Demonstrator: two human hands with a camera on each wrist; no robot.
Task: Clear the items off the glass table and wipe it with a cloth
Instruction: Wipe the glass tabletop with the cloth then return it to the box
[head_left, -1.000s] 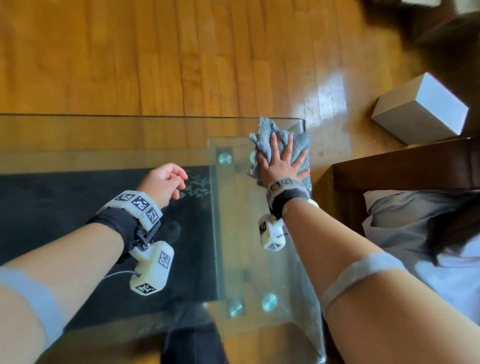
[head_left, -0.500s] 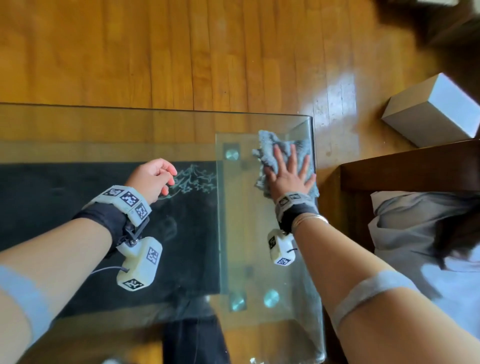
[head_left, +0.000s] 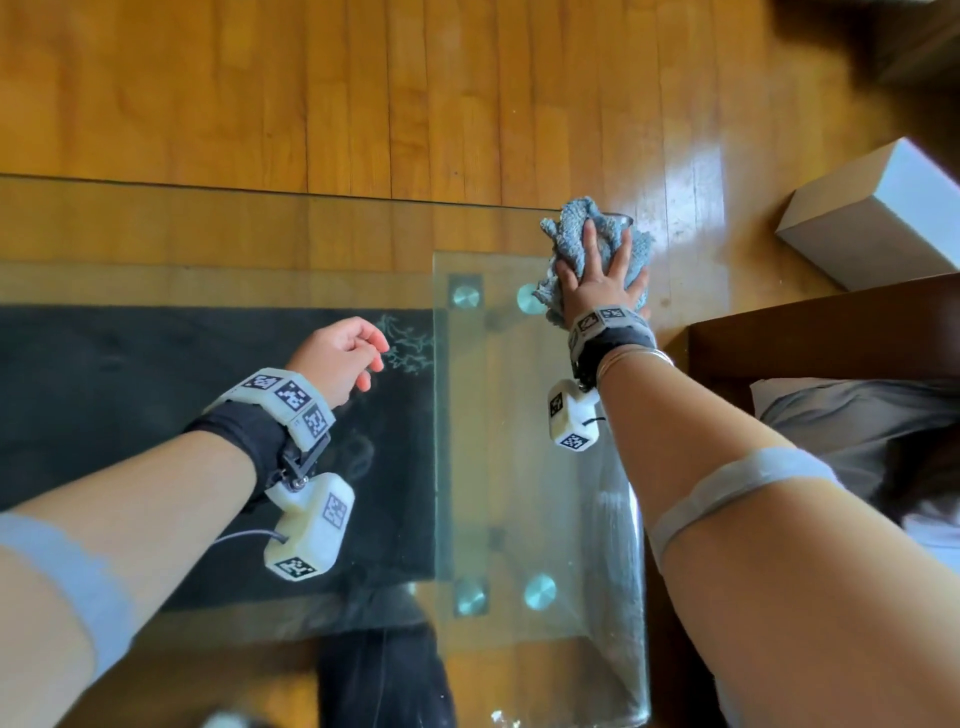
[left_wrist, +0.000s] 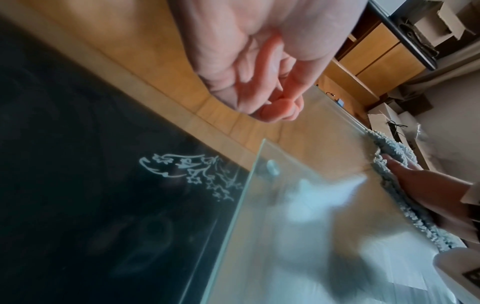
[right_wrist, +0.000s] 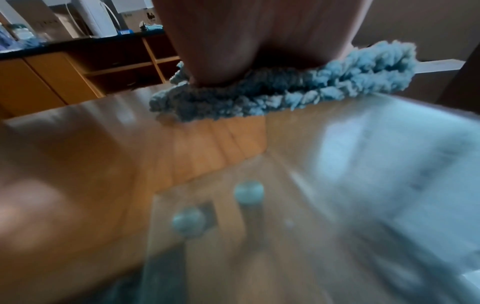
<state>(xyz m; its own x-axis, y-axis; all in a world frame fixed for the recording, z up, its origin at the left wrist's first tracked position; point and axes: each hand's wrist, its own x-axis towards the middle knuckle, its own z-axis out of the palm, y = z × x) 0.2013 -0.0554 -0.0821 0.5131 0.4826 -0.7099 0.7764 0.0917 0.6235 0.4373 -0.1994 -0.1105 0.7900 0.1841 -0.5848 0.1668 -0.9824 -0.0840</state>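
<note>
A crumpled blue-grey cloth (head_left: 571, 228) lies on the far right corner of the glass table (head_left: 311, 234). My right hand (head_left: 602, 270) presses flat on the cloth with its fingers spread and straight. From the right wrist view the cloth (right_wrist: 337, 86) bulges out under my palm. My left hand (head_left: 343, 358) hovers over the middle of the table, fingers loosely curled, holding nothing; the left wrist view shows those fingers (left_wrist: 272, 98) empty above the glass. Nothing else stands on the glass top.
A black shelf with a pale etched flower pattern (head_left: 405, 343) shows under the glass. A white box (head_left: 872, 213) sits on the wooden floor at right. A dark wooden furniture edge (head_left: 831, 332) and grey fabric (head_left: 852, 415) lie close to the table's right side.
My right hand has pushed the cloth away from me, up to the far right corner of the glass. My left hand has kept its place, fingers still loosely curled.
</note>
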